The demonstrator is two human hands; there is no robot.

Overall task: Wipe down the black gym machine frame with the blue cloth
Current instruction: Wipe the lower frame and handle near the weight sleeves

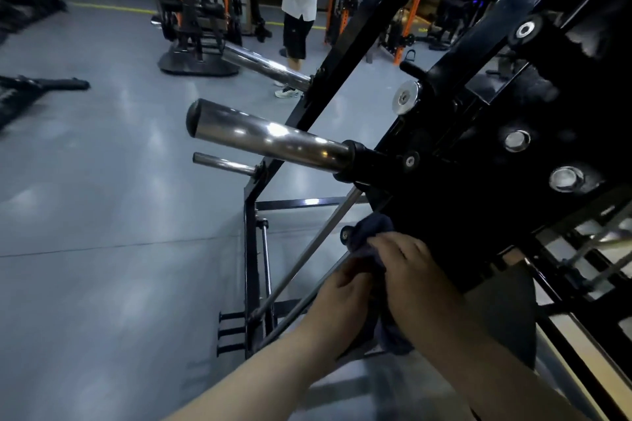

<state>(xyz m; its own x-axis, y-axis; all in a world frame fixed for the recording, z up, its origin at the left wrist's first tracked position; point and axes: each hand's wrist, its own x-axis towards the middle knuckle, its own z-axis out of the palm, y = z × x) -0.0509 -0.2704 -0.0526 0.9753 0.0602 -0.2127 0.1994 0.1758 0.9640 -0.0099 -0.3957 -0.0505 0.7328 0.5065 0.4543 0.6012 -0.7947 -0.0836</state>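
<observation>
The black gym machine frame (455,202) fills the right half of the view, slanting up to the right. At its lower edge the dark blue cloth (369,232) is bunched against the frame, and part of it hangs down between my wrists. My right hand (407,256) presses the cloth against the frame with curled fingers. Just below it, my left hand (345,287) grips the cloth from underneath, its fingertips hidden in the folds.
A thick chrome weight peg (270,138) juts left from the frame above my hands, with a thinner peg (224,164) below it. A person (299,10) in a white top stands at the back near an equipment rack (198,10). Grey floor (102,215) spreads left.
</observation>
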